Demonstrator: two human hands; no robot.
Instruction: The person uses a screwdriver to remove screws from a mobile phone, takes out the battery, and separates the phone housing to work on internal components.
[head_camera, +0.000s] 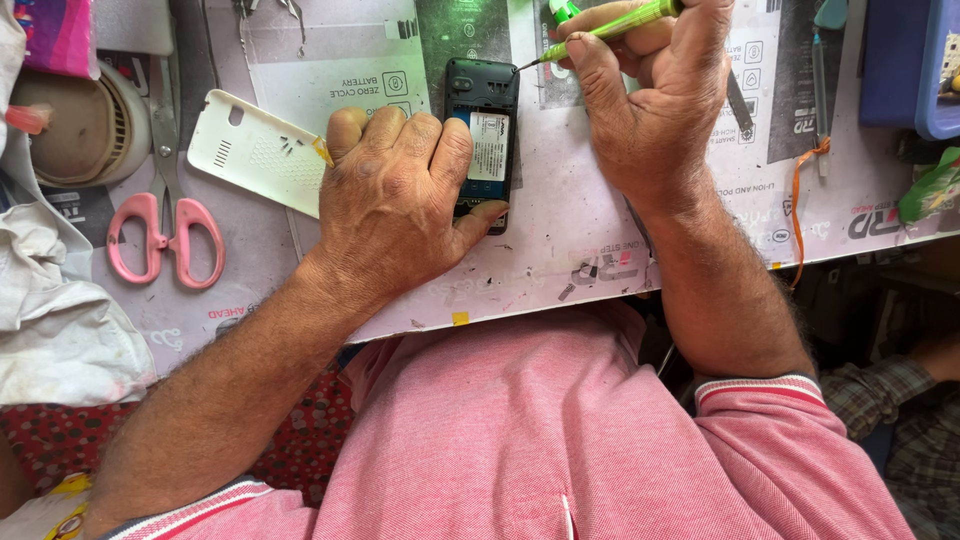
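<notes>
A small dark phone (484, 120) lies on the workbench with its back removed and a labelled battery showing. My left hand (395, 200) grips its lower half, thumb along the right edge. My right hand (650, 100) holds a green screwdriver (610, 24), its metal tip touching the phone's upper right corner. A white back cover (255, 150) lies just left of my left hand, with several tiny screws on it.
Pink-handled scissors (165, 235) lie at the left beside a round fan-like object (80, 125) and white cloth (55, 320). A blue box (905, 65) and another tool with an orange cord (818, 90) sit at the right. The bench edge runs below my hands.
</notes>
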